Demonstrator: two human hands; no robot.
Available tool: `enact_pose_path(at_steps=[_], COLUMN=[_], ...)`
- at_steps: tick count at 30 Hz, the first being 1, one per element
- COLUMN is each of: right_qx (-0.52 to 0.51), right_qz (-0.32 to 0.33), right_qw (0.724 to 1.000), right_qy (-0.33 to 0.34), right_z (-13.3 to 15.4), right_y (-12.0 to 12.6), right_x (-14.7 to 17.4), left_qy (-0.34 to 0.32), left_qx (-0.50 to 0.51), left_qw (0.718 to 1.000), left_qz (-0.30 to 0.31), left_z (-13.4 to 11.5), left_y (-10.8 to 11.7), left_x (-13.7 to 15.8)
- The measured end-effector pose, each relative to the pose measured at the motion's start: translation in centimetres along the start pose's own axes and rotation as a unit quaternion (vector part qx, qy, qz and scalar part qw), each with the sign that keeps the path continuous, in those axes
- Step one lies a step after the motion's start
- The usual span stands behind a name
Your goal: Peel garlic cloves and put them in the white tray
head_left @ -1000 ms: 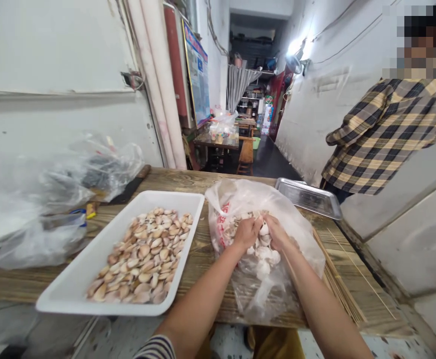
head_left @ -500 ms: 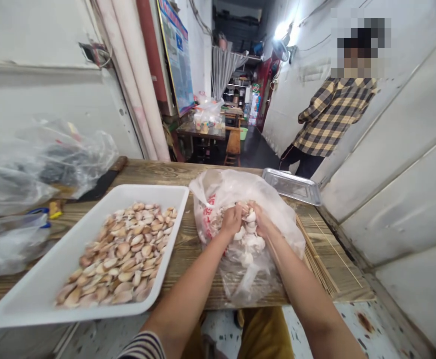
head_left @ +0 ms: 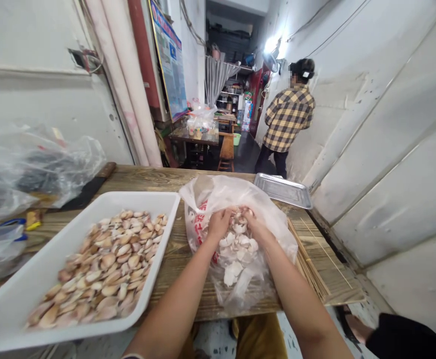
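Observation:
A white plastic bag [head_left: 278, 219] with red print lies open on the wooden table, loose garlic skins [head_left: 242, 244] heaped in its mouth. My left hand [head_left: 220, 223] reaches into the far part of the heap, fingers curled around skins. Facing it, my right hand [head_left: 254, 222] is closed on skins too, with its fingertips partly buried. Whether a garlic bulb or clove is between the hands cannot be made out. Left of the bag, a white tray [head_left: 148, 294] holds many unpeeled garlic cloves [head_left: 109, 267].
A metal tray [head_left: 283, 191] lies at the table's far right, thin sticks [head_left: 308, 262] along its right side. Clear plastic bags [head_left: 53, 164] and a dark-bladed knife [head_left: 91, 187] are at left. A person in a plaid shirt [head_left: 289, 117] stands beyond; another's black-clothed leg [head_left: 408, 334] shows lower right.
My hands have shifted within the bag, and more loose skins show between and below them. The plaid-shirted person is farther away. A leg and foot have appeared at lower right.

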State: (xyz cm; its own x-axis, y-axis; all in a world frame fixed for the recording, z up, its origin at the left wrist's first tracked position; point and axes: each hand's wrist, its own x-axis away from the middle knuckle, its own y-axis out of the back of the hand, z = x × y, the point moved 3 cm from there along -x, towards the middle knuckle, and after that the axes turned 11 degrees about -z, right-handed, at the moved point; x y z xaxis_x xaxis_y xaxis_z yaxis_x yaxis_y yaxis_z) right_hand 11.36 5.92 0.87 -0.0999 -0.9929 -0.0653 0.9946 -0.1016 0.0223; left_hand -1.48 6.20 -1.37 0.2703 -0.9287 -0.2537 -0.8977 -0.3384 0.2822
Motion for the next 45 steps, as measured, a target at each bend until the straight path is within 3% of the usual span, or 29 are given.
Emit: enact_pose_path(at_steps=[5, 9, 13, 17, 24, 30, 33, 37, 39, 41, 45], right_qx=[0.057, 0.129, 0.221, 0.230, 0.206, 0.139, 0.085, 0.011, 0.007, 0.030, 0.061], right_qz=[0.039, 0.079, 0.067, 0.067, 0.054, 0.123, 0.106, 0.033, -0.005, -0.033, -0.039], right_qw=[0.991, 0.976, 0.953, 0.944, 0.955, 0.965, 0.982, 0.999, 1.000, 0.999, 0.996], right_qy=[0.116, 0.154, 0.195, 0.227, 0.204, 0.186, 0.129, -0.011, -0.014, 0.023, 0.055], right_z=[0.5, -0.2, 0.0, 0.8, 1.5, 1.2, 0.5, -1.1, -1.5, -1.5, -1.1], right_y=[0.0, 0.1, 0.2, 0.0, 0.1, 0.1, 0.2, 0.6, 1.0, 1.4, 1.8], right_x=[0.0, -0.3, 0.0, 0.7, 0.8, 0.7, 0.7, 0.3, -0.2, -0.6, -1.0], left_qy=[-0.017, -0.026, -0.071, -0.073, -0.028, 0.090, 0.134, 0.184, 0.192, 0.171, 0.082], left_qx=[-0.023, -0.029, -0.057, -0.049, 0.034, 0.175, 0.257, 0.319, 0.313, 0.260, 0.022], left_qw=[0.999, 0.999, 0.995, 0.996, 0.999, 0.975, 0.948, 0.919, 0.921, 0.945, 0.995], left_qz=[0.020, 0.023, 0.028, 0.014, 0.030, 0.101, 0.131, 0.142, 0.128, 0.106, 0.049], left_z=[-0.2, -0.7, -1.4, -1.3, -1.3, -1.4, -1.3, -1.2, -1.1, -1.0, -0.7], left_y=[0.1, 0.3, 0.3, 0.3, 0.2, -0.1, -0.3, -0.3, -0.2, 0.0, 0.5], left_x=[0.0, 0.2, 0.5, 0.6, 0.7, 1.1, 1.1, 0.9, 0.8, 0.7, 0.3])
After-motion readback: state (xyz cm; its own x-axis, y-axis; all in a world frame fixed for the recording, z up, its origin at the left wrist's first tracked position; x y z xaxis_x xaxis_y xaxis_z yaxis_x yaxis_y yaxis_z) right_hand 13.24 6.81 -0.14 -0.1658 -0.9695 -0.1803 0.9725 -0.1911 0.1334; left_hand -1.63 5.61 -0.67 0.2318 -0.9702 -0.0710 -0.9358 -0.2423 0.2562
